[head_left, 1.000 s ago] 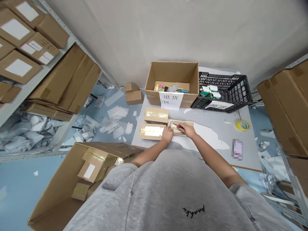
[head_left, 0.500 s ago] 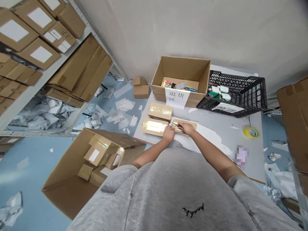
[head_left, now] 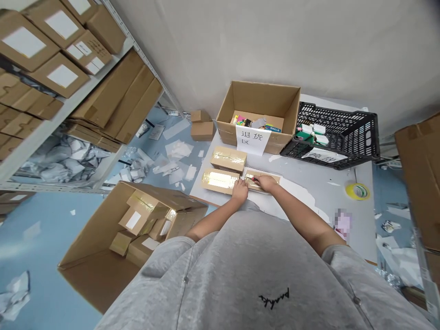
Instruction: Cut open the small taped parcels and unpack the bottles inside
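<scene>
Stockroom bench (head_left: 321, 201): two hands work at a taped flat carton (head_left: 271, 178).
The right hand's (head_left: 266, 183) fingers are clamped on a red-handled cutter (head_left: 253, 178) above the carton; the left hand's (head_left: 239, 190) fingers rest together at its near end, beside another taped carton (head_left: 220, 181).

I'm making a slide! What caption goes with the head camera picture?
Left hand and right hand at a taped box, a red tool in the right.
</scene>
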Tool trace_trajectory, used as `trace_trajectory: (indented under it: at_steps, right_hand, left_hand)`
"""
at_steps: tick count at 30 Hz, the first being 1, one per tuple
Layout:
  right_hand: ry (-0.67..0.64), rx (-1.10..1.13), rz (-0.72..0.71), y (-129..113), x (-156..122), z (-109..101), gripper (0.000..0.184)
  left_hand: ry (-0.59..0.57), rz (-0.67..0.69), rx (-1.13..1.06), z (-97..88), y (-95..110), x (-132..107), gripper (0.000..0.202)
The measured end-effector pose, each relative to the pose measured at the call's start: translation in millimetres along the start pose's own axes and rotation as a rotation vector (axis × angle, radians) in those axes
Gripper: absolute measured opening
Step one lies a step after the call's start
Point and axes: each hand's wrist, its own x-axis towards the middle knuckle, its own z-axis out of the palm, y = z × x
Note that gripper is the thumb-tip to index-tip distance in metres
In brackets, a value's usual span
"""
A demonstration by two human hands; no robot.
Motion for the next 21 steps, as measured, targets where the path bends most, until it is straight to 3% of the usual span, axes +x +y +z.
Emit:
trace_trajectory:
  at_steps: [11, 21]
  right_hand:
    - [-0.006, 0.020, 0.010, 6, 2, 10, 0.040]
    - [-0.073, -0.037, 0.053, -4, -2, -3, 0.043]
  left_hand:
    - [-0.026, -0.004, 0.039, 0.6, 4, 5, 0.041]
    - [-0.015, -0.022, 0.047, 6.3, 8, 7, 0.040]
